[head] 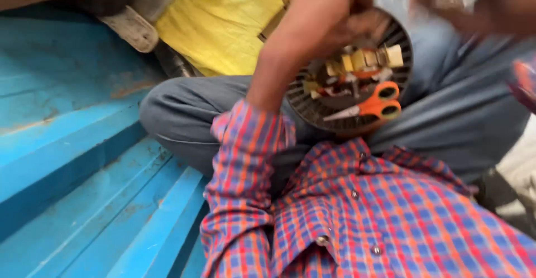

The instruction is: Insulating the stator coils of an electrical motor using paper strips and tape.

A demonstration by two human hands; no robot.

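Head view: left hand point(329, 15) curled over round slotted tray point(312, 107) beside orange scissors point(374, 105), grip contents unclear; right hand point(502, 1) blurred, grip unclear.

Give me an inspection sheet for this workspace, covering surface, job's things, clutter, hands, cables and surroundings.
Surface: blue ribbed painted metal floor with rust spots; the person sits on it.
Job's things: round dark slotted plastic tray on the lap, holding orange-handled scissors and small yellowish blocks.
Clutter: yellow woven sack; worn pale sandal.
Hands: left hand curled over the tray's far side, its hold blurred; right hand blurred at the upper right.
Cables: nothing seen.
Surroundings: grey trousers; red-and-blue checked shirt.
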